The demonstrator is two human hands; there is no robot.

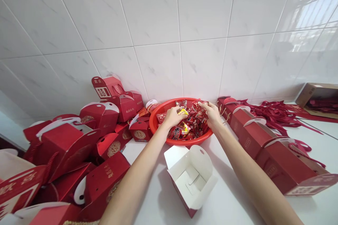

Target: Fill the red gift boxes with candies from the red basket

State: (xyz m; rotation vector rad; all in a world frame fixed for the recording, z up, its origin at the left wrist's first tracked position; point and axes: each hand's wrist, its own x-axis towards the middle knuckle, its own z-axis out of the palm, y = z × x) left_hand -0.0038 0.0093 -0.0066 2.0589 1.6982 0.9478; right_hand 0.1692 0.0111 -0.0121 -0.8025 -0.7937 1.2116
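Note:
A red plastic basket (189, 143) holds many small packets in red wrappers, with a few yellow ones. Over its left part, my left hand (173, 116) is closed on a yellow packet (182, 112). At the basket's right side my right hand (212, 113) grips a red packet (201, 108) between thumb and fingers. In front of the basket, between my forearms, stands an open box (192, 179), white inside and red outside. Its flaps are up and no contents show inside.
Red gift boxes (108, 175) are heaped on the left. More boxes stand in a row (274, 158) along the right. Dark red ribbons (277, 112) and a cardboard box (317, 100) lie at the back right. A tiled wall (158, 17) rises behind the white table (227, 197).

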